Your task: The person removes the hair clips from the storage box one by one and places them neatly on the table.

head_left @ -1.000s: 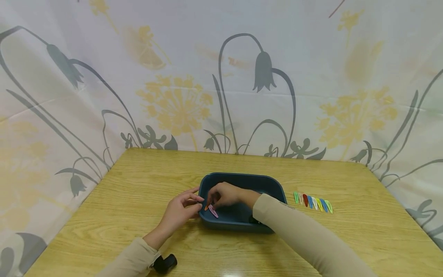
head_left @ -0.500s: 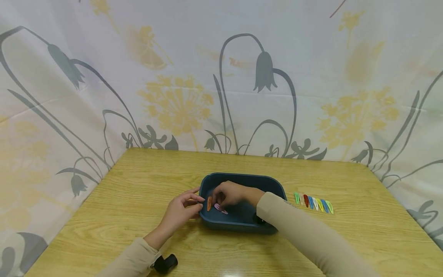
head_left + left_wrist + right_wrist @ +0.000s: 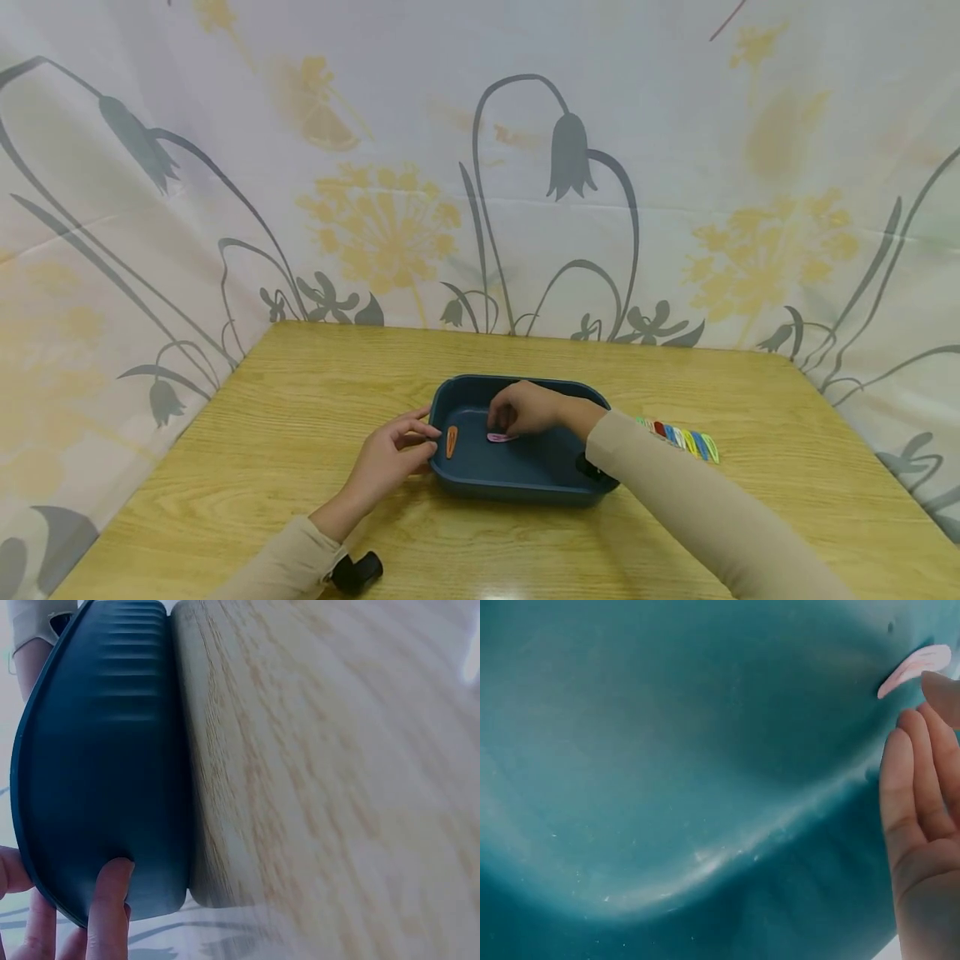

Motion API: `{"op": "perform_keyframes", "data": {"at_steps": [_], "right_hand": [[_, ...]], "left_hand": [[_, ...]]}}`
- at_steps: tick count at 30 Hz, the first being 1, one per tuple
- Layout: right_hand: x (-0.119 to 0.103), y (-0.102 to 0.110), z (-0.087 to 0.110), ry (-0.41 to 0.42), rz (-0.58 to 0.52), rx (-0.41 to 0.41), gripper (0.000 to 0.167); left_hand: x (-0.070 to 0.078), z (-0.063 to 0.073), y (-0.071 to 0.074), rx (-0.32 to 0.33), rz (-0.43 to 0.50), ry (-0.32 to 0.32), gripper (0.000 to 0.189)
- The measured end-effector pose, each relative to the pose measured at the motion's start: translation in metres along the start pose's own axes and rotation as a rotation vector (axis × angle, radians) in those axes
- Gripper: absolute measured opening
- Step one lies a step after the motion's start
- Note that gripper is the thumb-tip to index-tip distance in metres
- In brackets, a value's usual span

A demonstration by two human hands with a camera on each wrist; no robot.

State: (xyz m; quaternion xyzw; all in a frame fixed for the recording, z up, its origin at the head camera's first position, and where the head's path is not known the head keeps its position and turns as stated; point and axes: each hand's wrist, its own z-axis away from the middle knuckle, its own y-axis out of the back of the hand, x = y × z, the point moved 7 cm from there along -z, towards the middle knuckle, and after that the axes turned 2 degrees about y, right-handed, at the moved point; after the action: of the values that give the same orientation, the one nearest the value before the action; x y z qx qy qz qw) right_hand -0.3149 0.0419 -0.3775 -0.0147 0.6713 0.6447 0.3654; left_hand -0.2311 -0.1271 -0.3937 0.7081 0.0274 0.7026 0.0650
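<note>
A pink hair clip [image 3: 501, 437] is at the right hand's fingertips, low over the floor of a dark blue plastic tray [image 3: 517, 485]. My right hand [image 3: 528, 408] reaches in and pinches it; the right wrist view shows the thumb overlapping one end of the clip [image 3: 919, 666]. An orange hair clip [image 3: 452, 442] lies by itself near the tray's left wall. At that left end, my left hand [image 3: 393, 446] holds the tray from outside. One of its fingers [image 3: 112, 900] presses on the outer wall in the left wrist view, with others at the rim.
Several coloured hair clips [image 3: 690, 442] lie in a row on the wooden table [image 3: 337, 367], right of the tray and partly behind the right sleeve [image 3: 675, 483]. A patterned curtain [image 3: 405, 167] hangs behind the table. A black device [image 3: 357, 572] sits at the left wrist.
My right hand has moved right inside the tray, and the pink clip has come with it and turned sideways. The orange clip, first partly covered, now lies uncovered. The left hand stays put.
</note>
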Motion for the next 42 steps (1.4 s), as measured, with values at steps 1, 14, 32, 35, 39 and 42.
{"op": "perform_keyframes", "data": {"at_steps": [1, 14, 32, 35, 39, 42], "right_hand": [[-0.001, -0.001, 0.000, 0.016, 0.011, -0.012, 0.022], [-0.001, -0.012, -0.002, 0.046, 0.093, -0.047, 0.038], [-0.011, 0.024, 0.013, 0.037, -0.069, 0.166, 0.029], [-0.016, 0.032, 0.016, 0.059, -0.094, 0.206, 0.029], [-0.023, 0.042, 0.023, 0.080, -0.108, 0.263, 0.029], [-0.026, 0.049, 0.030, 0.082, -0.118, 0.300, 0.030]], "left_hand": [[0.000, 0.000, 0.000, 0.002, -0.001, 0.000, 0.014], [-0.001, 0.000, 0.000, 0.002, 0.000, 0.003, 0.013], [0.000, 0.000, -0.001, 0.006, 0.004, 0.004, 0.012], [0.001, 0.000, -0.001, 0.006, 0.001, 0.003, 0.012], [0.000, 0.000, -0.001, 0.006, -0.007, 0.003, 0.013], [-0.001, 0.000, -0.001, 0.006, -0.010, 0.002, 0.013]]}}
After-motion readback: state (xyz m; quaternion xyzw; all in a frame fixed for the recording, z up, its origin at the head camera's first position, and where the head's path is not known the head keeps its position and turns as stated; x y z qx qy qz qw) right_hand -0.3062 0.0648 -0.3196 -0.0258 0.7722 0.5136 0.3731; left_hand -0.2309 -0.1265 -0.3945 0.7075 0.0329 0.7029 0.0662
